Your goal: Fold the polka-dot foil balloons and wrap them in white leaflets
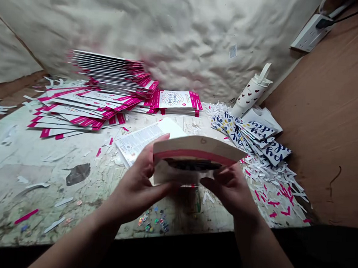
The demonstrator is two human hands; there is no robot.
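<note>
Both my hands hold a white card packet with a pink band (196, 145) above the table, its near side bowed into a dark opening that faces me. My left hand (137, 184) grips its left edge, fingers behind and thumb along the lower front. At the right end, my right hand (233, 189) has its fingers curled around the packet, with the thumb near the opening. Motion blurs the packet's lower part, and its inside is too dark to make out. Just behind it lies a white printed packet (149, 136), partly covered by my left hand.
Pink-and-white packets are piled in a tall stack (113, 74) at back left, beside a smaller stack (179, 100). Folded patterned sheets (256, 138) lie right, below a tumbler with hearts (251, 92). Paper scraps (274, 195) and shiny confetti (155, 220) litter the table. A power strip (312, 33) is upper right.
</note>
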